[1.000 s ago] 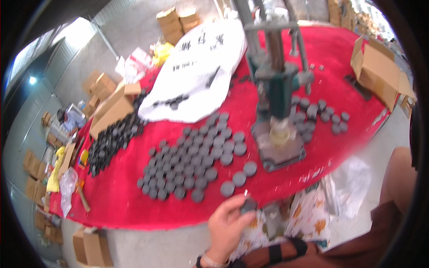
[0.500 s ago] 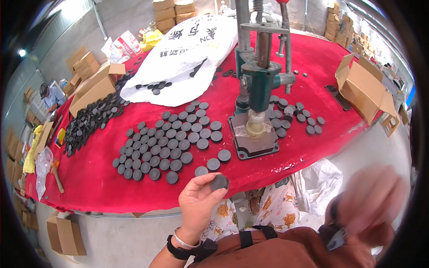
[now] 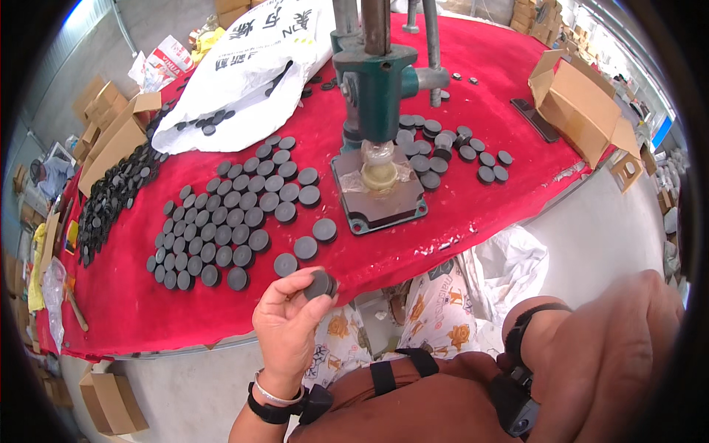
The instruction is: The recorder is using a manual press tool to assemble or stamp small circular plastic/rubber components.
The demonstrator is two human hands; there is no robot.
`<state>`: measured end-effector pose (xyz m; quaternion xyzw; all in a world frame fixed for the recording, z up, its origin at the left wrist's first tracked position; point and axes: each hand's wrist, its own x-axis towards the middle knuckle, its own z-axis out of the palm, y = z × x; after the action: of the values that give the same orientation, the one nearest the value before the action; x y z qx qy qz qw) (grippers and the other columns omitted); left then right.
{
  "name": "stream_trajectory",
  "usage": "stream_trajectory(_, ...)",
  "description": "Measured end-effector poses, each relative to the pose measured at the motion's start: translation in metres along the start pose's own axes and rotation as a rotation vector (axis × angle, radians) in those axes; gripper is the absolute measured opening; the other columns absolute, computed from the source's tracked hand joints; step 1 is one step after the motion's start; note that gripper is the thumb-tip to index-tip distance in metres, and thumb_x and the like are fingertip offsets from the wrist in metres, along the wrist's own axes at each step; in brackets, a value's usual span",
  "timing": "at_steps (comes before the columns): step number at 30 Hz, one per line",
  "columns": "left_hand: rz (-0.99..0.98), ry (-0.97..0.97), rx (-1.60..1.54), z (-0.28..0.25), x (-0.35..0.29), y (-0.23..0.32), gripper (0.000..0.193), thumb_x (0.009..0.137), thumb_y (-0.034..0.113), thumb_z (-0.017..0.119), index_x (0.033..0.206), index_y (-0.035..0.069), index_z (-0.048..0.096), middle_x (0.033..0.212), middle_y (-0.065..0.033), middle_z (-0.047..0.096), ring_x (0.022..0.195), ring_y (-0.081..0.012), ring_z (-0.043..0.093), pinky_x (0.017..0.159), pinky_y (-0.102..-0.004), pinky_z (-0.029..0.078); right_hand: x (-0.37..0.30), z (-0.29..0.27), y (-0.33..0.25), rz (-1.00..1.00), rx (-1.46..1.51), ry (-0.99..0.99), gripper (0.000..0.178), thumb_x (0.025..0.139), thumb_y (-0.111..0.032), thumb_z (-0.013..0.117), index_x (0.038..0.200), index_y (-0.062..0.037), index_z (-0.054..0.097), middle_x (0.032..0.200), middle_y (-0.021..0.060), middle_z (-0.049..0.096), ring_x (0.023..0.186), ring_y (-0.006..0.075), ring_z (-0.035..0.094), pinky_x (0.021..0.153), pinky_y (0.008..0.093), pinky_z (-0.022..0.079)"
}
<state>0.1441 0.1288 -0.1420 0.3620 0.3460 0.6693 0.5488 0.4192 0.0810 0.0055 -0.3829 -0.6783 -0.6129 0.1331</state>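
Note:
Between the thumb and fingers of my left hand [image 3: 288,321], a dark grey round cap [image 3: 318,284] is pinched in front of the red table's near edge. My right hand [image 3: 620,354] is raised at the lower right, close to the camera, its back showing; whether it holds anything is hidden. Just beyond my left hand lie loose caps [image 3: 286,264]. A large group of similar caps [image 3: 224,215] covers the cloth to the left. The green hand press [image 3: 377,88] stands ahead, its pale round die [image 3: 379,176] over a flat metal base [image 3: 378,210].
More caps [image 3: 434,164] cluster right of the press. At far left are a heap of small black discs [image 3: 118,196] and a hammer [image 3: 76,306]. A white sack [image 3: 244,81] lies behind. An open carton [image 3: 580,111] and a phone [image 3: 535,119] are at right.
The view has shifted, so the table contents appear further left and higher. My left hand keeps the cap. My right hand, blurred before, now appears larger and nearer the camera.

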Motion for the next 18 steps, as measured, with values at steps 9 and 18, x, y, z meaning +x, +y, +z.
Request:
stream_trajectory(9, 0.001, -0.061, 0.007, 0.010, 0.010, -0.003, 0.030, 0.080, -0.005, 0.065, 0.108, -0.002, 0.054, 0.116, -0.0192, 0.058, 0.099, -0.0288, 0.063, 0.083, -0.0368, 0.056, 0.028, -0.007, -0.016, -0.026, -0.125, -0.084, 0.043, 0.097, -0.019, 0.042, 0.079, 0.0130, 0.063, 0.079, 0.0262, 0.065, 0.068, 0.0310, 0.065, 0.064, 0.0397, 0.056)
stream_trajectory(18, -0.023, -0.086, 0.033, 0.022, 0.017, -0.008, 0.029, 0.080, -0.005, 0.065, 0.107, -0.001, 0.055, 0.116, -0.0190, 0.058, 0.099, -0.0296, 0.063, 0.083, -0.0360, 0.057, -0.006, 0.012, -0.029, 0.029, -0.133, 0.104, 0.043, 0.097, -0.019, 0.041, 0.079, 0.0129, 0.063, 0.079, 0.0264, 0.064, 0.072, 0.0305, 0.066, 0.069, 0.0395, 0.056)
